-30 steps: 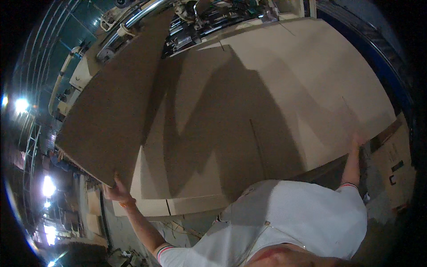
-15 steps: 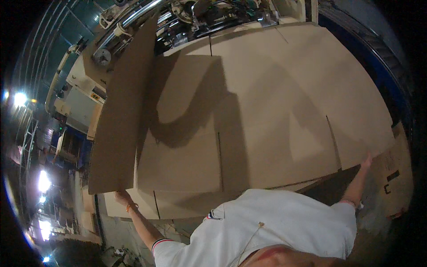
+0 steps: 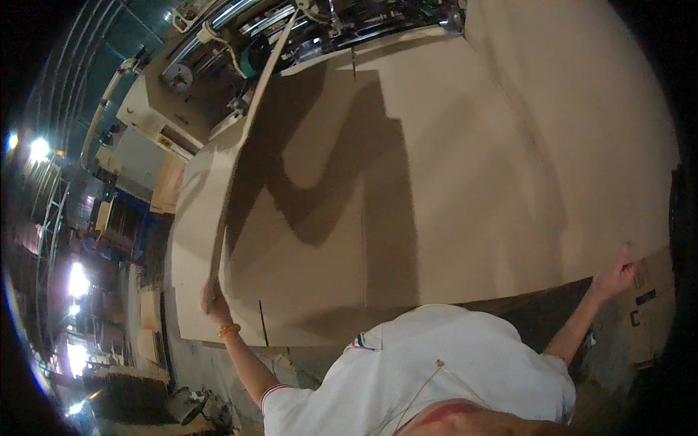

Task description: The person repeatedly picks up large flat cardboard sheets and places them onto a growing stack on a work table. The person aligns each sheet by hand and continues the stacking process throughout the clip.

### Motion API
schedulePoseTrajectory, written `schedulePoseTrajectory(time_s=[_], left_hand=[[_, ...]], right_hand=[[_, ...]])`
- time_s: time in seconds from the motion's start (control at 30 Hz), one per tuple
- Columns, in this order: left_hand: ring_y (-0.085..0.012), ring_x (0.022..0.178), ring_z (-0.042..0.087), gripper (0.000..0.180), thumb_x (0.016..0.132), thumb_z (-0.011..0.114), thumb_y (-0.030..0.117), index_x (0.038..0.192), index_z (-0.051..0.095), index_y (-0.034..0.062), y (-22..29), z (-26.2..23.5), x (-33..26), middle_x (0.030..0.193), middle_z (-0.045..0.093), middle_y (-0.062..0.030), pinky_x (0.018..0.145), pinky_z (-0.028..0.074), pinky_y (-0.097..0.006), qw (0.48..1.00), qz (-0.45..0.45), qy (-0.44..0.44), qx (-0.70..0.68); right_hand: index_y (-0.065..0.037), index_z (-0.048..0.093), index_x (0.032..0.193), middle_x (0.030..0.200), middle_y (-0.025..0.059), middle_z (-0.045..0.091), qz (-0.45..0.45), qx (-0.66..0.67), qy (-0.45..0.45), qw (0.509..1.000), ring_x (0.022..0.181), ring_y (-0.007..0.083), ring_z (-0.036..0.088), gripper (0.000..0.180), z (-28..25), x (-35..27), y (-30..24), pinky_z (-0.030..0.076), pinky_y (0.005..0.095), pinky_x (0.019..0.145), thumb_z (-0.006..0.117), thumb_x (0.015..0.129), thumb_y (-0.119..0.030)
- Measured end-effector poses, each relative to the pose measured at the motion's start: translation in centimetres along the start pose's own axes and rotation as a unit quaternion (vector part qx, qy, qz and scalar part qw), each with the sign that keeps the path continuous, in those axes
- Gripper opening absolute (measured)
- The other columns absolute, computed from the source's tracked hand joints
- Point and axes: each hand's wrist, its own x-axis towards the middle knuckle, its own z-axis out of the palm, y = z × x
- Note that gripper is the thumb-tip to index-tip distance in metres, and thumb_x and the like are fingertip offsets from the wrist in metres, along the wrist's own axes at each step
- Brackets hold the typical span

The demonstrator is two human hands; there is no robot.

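Observation:
A large brown cardboard sheet (image 3: pixel 472 218) spreads in front of me, with dark shadows across its left half. Along its left side a cardboard panel (image 3: pixel 243 145) stands up, seen nearly edge-on. The fingers of my left hand (image 3: pixel 214 299) are closed on the near end of this panel. At the sheet's near right edge is my right hand (image 3: pixel 616 278), one digit stretched over the top face and the others curled at the edge. The sheet's right part bends up along a crease. More cardboard with a slot (image 3: pixel 254 327) lies beneath at the left.
A machine with metal rods and rollers (image 3: pixel 327 36) stands right behind the cardboard. Its pale housing (image 3: pixel 145 120) is at the far left. Flat cardboard with dark printing (image 3: pixel 647 327) lies low at the right. Bright lamps shine at the left.
The left panel has tipped from showing its broad face to nearly edge-on, baring cardboard to its left. The sheet's right part has risen, hiding the slots there. My right hand has shifted slightly right.

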Motion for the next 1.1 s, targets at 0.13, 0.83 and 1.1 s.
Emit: schedulePoseTrajectory(time_s=[0.13,0.83,1.1], left_hand=[[-0.0266,0.102,0.064,0.034,0.082,0.064,0.006,0.116,0.065,0.0032,6.0,2.4,-1.2,0.111,0.066,-0.0142,0.089,0.049,-0.036,0.993,0.078,-0.035,-0.079],[-0.0310,0.131,0.044,0.056,0.079,0.055,0.003,0.134,0.053,0.0142,14.0,17.7,-17.9,0.140,0.049,-0.0097,0.112,0.028,-0.045,0.889,0.299,-0.343,-0.055],[-0.0253,0.130,0.046,0.045,0.083,0.057,0.009,0.127,0.059,0.0176,15.4,15.9,-15.9,0.137,0.053,-0.0047,0.112,0.029,-0.044,0.896,0.303,-0.318,-0.059]], right_hand=[[0.003,0.065,0.100,0.098,0.0152,0.067,-0.149,-0.217,-0.081,0.961,0.077,0.0236,0.062,0.027,3.2,-0.7,2.7,0.052,0.0379,0.072,0.072,0.084,-0.018],[-0.024,0.041,0.142,0.149,0.0124,0.035,-0.335,-0.470,-0.642,0.505,0.133,0.0442,0.035,0.078,9.8,-12.5,11.3,0.036,0.0523,0.105,0.065,0.072,0.001],[-0.022,0.051,0.135,0.146,0.0063,0.042,-0.373,-0.442,-0.583,0.571,0.133,0.0366,0.038,0.072,10.6,-11.8,11.2,0.032,0.0589,0.104,0.068,0.069,-0.001]])
